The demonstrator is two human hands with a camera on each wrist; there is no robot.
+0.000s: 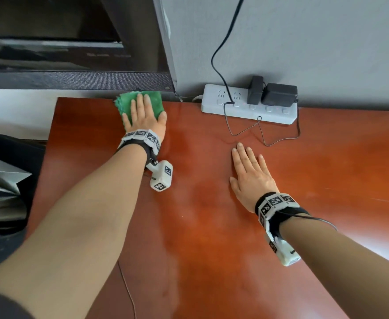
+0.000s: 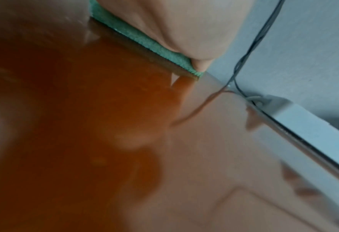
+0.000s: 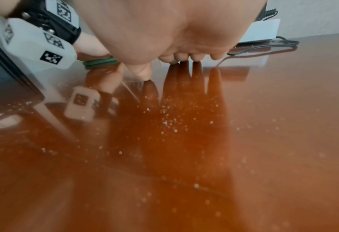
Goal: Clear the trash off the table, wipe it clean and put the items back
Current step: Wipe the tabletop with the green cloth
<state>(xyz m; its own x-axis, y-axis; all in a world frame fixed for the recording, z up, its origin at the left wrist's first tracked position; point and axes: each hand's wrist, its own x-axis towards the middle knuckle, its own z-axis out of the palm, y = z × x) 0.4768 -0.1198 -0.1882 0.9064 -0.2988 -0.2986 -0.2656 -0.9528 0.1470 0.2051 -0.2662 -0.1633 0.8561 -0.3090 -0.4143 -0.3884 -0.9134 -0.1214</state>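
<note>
A folded green cloth (image 1: 153,102) lies at the far left corner of the glossy reddish-brown table (image 1: 211,226). My left hand (image 1: 142,113) lies flat on the cloth, fingers straight, pressing it down; the left wrist view shows the cloth's edge (image 2: 140,39) under the palm (image 2: 174,23). My right hand (image 1: 249,171) rests flat on the bare tabletop near the middle, fingers straight and holding nothing. In the right wrist view the right fingertips (image 3: 184,57) touch the shiny wood, and small pale crumbs (image 3: 170,124) dot the surface below the palm.
A white power strip (image 1: 248,104) with two black adapters (image 1: 271,94) and thin black cords (image 1: 257,130) lies along the grey wall at the back. A dark cabinet (image 1: 73,54) stands back left. Grey bags (image 1: 2,187) sit on the floor left of the table.
</note>
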